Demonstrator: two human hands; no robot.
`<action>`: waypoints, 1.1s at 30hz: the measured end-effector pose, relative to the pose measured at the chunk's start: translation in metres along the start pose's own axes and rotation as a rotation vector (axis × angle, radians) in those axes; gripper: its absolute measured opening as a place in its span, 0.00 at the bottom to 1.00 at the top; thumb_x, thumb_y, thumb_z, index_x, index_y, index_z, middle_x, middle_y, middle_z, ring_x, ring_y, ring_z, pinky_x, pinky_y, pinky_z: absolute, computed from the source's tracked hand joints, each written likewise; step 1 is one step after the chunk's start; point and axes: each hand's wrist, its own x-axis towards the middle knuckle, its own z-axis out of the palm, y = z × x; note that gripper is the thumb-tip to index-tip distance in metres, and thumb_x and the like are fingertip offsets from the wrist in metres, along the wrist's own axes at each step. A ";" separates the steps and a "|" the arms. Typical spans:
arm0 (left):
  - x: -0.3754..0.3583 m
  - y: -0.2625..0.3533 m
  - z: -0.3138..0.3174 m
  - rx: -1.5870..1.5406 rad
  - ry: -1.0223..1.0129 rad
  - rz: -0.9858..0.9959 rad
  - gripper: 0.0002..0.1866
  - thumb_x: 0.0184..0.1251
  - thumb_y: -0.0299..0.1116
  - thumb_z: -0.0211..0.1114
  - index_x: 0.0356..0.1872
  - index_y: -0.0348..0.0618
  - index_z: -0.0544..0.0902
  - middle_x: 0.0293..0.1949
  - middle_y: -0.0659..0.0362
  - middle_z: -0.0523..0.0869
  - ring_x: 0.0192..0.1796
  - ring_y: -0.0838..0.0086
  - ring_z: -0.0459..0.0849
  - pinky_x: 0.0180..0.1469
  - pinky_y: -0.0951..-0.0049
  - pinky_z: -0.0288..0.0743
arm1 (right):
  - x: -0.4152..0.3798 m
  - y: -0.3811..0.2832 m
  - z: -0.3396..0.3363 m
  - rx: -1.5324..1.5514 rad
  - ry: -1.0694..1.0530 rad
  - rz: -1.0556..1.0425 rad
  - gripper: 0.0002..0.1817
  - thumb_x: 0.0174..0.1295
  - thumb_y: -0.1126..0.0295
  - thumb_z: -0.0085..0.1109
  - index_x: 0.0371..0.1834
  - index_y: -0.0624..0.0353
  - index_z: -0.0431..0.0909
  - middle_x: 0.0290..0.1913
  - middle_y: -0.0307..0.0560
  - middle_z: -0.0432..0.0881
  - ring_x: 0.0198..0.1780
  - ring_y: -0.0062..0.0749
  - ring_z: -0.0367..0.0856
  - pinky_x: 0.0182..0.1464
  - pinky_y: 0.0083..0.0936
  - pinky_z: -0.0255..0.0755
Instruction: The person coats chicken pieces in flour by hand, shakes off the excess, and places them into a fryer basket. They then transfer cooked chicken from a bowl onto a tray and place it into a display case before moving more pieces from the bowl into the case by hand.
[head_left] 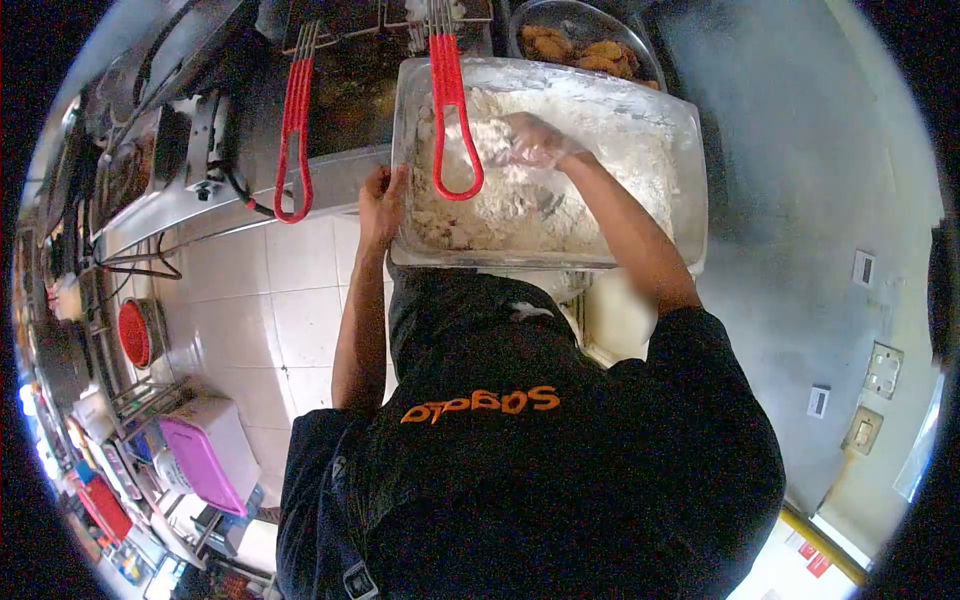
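A clear plastic tub (pixel 697 190) of white flour (pixel 620 165) stands in front of the body. My left hand (pixel 383 205) is closed on the tub's left rim. Inside the tub, at the middle, my right hand (pixel 535 142) wears what looks like a thin clear glove and has its fingers curled around a flour-coated piece (pixel 490 140). What that piece is cannot be made out under the flour. A red-handled fryer basket (pixel 447 75) reaches over the tub's left part, its handle just left of the right hand.
Another red basket handle (pixel 296 130) hangs over the fryer's front edge on the left. Behind the tub sits a bowl (pixel 655 60) of browned fried pieces (pixel 600 55). A pink-lidded box (pixel 205 450) and a red basket (pixel 134 332) are at the lower left.
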 end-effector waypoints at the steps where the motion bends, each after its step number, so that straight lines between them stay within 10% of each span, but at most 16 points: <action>1: 0.004 -0.005 -0.002 0.055 0.008 0.020 0.17 0.62 0.41 0.57 0.20 0.39 0.69 0.21 0.66 0.68 0.27 0.82 0.62 0.29 0.80 0.58 | -0.011 -0.018 -0.002 -0.052 0.008 0.002 0.29 0.47 0.72 0.64 0.54 0.64 0.65 0.47 0.48 0.72 0.46 0.32 0.73 0.51 0.31 0.72; 3: 0.009 -0.018 -0.005 0.010 0.000 0.026 0.18 0.62 0.41 0.57 0.20 0.39 0.69 0.21 0.66 0.68 0.26 0.82 0.62 0.28 0.79 0.58 | -0.024 -0.026 0.001 0.146 -0.041 -0.135 0.31 0.46 0.69 0.66 0.54 0.61 0.66 0.51 0.48 0.70 0.49 0.32 0.72 0.52 0.31 0.71; 6: 0.005 -0.011 -0.003 0.024 -0.015 0.009 0.18 0.62 0.42 0.58 0.20 0.39 0.69 0.20 0.66 0.68 0.26 0.82 0.62 0.27 0.79 0.58 | -0.030 0.009 0.010 -0.364 0.181 -0.624 0.36 0.44 0.61 0.68 0.58 0.53 0.63 0.55 0.46 0.65 0.51 0.35 0.69 0.54 0.28 0.69; 10: 0.002 0.002 -0.003 0.064 0.001 0.037 0.18 0.61 0.43 0.59 0.21 0.39 0.69 0.20 0.66 0.67 0.25 0.82 0.61 0.26 0.79 0.58 | -0.032 0.036 0.025 0.920 -0.081 0.216 0.50 0.36 0.50 0.70 0.63 0.51 0.55 0.60 0.53 0.61 0.59 0.43 0.62 0.59 0.36 0.61; 13: 0.005 -0.007 -0.003 0.000 -0.035 -0.002 0.18 0.61 0.42 0.59 0.22 0.39 0.69 0.20 0.66 0.67 0.26 0.82 0.62 0.26 0.79 0.58 | -0.041 0.023 0.027 -0.444 -0.153 0.019 0.55 0.32 0.45 0.71 0.65 0.51 0.51 0.62 0.57 0.57 0.61 0.46 0.58 0.62 0.42 0.57; 16: 0.005 -0.003 -0.005 0.108 -0.017 -0.041 0.17 0.61 0.42 0.58 0.23 0.38 0.70 0.20 0.65 0.68 0.26 0.82 0.62 0.27 0.78 0.59 | -0.049 -0.028 0.043 -0.662 0.052 0.165 0.58 0.31 0.42 0.70 0.66 0.51 0.49 0.65 0.57 0.52 0.64 0.49 0.53 0.64 0.45 0.53; 19: 0.004 0.002 -0.002 0.124 -0.012 0.021 0.16 0.61 0.41 0.59 0.23 0.39 0.69 0.19 0.66 0.66 0.25 0.83 0.61 0.25 0.78 0.58 | -0.047 -0.019 0.059 -0.230 -0.017 -0.012 0.51 0.41 0.45 0.66 0.66 0.51 0.49 0.67 0.56 0.46 0.67 0.49 0.49 0.66 0.44 0.49; 21: 0.002 0.008 0.002 0.074 -0.014 0.020 0.16 0.61 0.41 0.59 0.22 0.39 0.69 0.19 0.66 0.66 0.25 0.83 0.61 0.25 0.78 0.57 | -0.048 -0.036 0.072 1.024 0.036 0.318 0.41 0.52 0.52 0.59 0.66 0.51 0.49 0.68 0.53 0.44 0.66 0.45 0.51 0.62 0.42 0.58; 26: 0.004 -0.008 -0.005 0.166 0.002 0.000 0.17 0.61 0.42 0.58 0.22 0.39 0.70 0.20 0.67 0.68 0.25 0.84 0.62 0.25 0.79 0.57 | -0.040 -0.014 0.102 1.317 0.217 -0.028 0.14 0.57 0.66 0.53 0.46 0.55 0.72 0.33 0.39 0.74 0.32 0.23 0.73 0.35 0.24 0.72; 29: 0.006 0.000 0.000 -0.014 0.029 -0.010 0.18 0.61 0.44 0.58 0.22 0.39 0.70 0.20 0.67 0.68 0.26 0.83 0.62 0.26 0.80 0.58 | -0.023 -0.015 0.065 0.878 0.093 0.488 0.13 0.57 0.63 0.52 0.42 0.57 0.75 0.34 0.40 0.76 0.35 0.26 0.75 0.39 0.25 0.74; 33: 0.011 0.000 -0.004 0.080 0.010 0.005 0.17 0.61 0.42 0.58 0.22 0.39 0.70 0.20 0.67 0.67 0.25 0.83 0.62 0.26 0.80 0.58 | -0.011 0.021 0.045 0.839 0.047 0.092 0.20 0.54 0.61 0.55 0.46 0.61 0.71 0.39 0.46 0.75 0.42 0.32 0.76 0.47 0.35 0.72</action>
